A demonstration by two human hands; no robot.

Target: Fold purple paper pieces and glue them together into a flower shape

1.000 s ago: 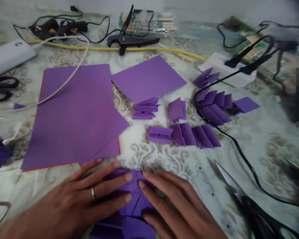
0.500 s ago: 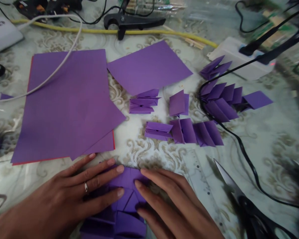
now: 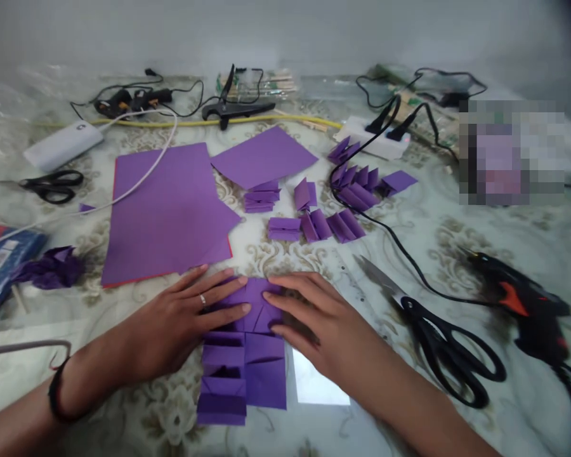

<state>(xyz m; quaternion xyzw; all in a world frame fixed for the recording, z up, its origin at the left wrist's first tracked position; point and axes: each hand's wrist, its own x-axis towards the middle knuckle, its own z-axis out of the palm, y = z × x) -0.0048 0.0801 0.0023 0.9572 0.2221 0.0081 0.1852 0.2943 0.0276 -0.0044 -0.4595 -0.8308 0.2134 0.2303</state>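
Note:
An assembly of joined, folded purple paper pieces (image 3: 266,371) lies flat on the table in front of me. My left hand (image 3: 171,317) rests on its upper left, fingers stretched out and spread, a ring on one of them. From the other side, my right hand (image 3: 321,314) lays its extended fingertips along the assembly's upper right edge. The fingers of both hands are apart, with part of the paper hidden beneath them. Behind the left hand lies a stack of purple sheets (image 3: 162,209), with red showing at its edge.
Several folded purple units (image 3: 316,225) lie beyond my hands, near a loose purple sheet (image 3: 266,157). Scissors (image 3: 438,346) and a glue gun (image 3: 528,304) lie to the right, its cord running to a white power strip (image 3: 374,138). Crumpled purple paper (image 3: 52,268) sits left.
The view has tilted up and back, bringing the glue gun, the left-hand scissors and the wall into sight. Both hands keep nearly the same place on the paper assembly.

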